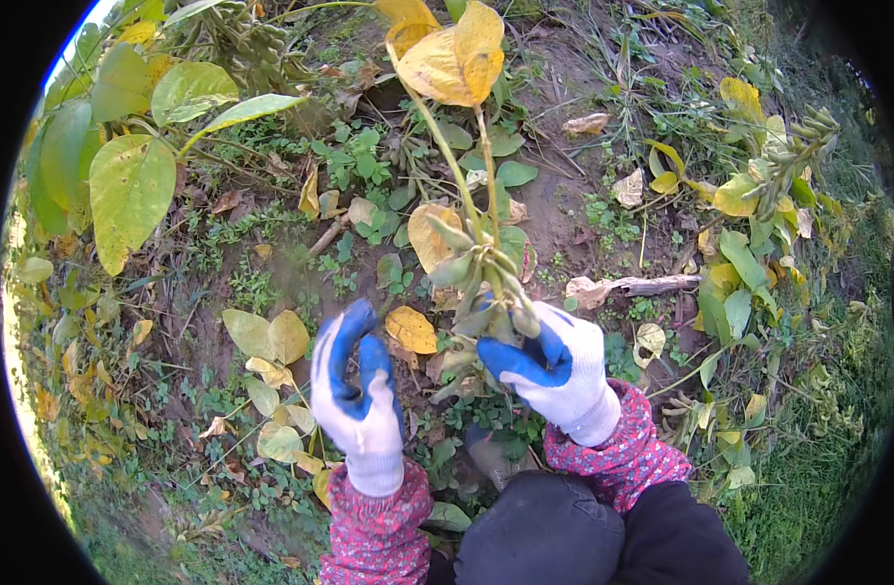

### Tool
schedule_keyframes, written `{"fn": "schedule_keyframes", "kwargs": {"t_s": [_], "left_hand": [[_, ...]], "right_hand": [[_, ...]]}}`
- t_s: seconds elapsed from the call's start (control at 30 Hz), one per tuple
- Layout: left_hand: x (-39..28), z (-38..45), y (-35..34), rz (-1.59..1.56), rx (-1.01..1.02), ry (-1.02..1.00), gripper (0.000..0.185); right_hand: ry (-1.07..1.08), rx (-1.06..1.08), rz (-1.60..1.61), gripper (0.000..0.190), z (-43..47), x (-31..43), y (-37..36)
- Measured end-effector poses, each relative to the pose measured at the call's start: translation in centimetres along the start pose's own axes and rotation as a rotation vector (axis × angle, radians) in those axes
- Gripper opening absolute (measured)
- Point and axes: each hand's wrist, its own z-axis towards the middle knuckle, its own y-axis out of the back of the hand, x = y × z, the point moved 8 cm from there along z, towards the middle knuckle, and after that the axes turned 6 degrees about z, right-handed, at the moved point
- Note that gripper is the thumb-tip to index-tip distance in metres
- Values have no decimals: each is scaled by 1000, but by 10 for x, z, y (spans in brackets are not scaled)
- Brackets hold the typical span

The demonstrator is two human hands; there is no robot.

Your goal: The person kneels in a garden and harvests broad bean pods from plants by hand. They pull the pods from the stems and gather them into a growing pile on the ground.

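Observation:
My right hand [553, 365], in a white knit glove with a blue coated palm, grips a soybean plant by its stem among a cluster of green pods [483, 281]. Two stalks rise from the cluster toward a yellow leaf [458, 55] at the top. To the left, my left hand [355, 391] wears a matching glove and holds nothing. Its thumb and fingers are curved and apart, beside a fallen yellow leaf [412, 329] on the soil. The lower stem of the held plant is partly hidden by pods and glove.
Leafy soybean plants [132, 175] stand at upper left, and another with pods [791, 164] is at right. Yellowing leaves [271, 340] spread left of my left hand. A dry broken stalk [652, 285] lies on the soil. My knee [542, 530] and shoe [494, 457] are below.

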Motion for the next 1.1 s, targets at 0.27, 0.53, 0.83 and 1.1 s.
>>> {"fn": "schedule_keyframes", "kwargs": {"t_s": [0.27, 0.53, 0.83, 1.1], "left_hand": [[-99, 32, -26, -69, 246, 120, 60], [-108, 11, -20, 112, 339, -164, 56], [-81, 15, 8, -232, 142, 165, 56], [-93, 10, -6, -14, 324, -1, 57]], "right_hand": [[129, 391, 227, 52, -2, 20, -38], [200, 193, 122, 41, 63, 67, -3], [-316, 6, 20, 39, 27, -30, -22], [-18, 195, 823, 40, 87, 62, -40]]}}
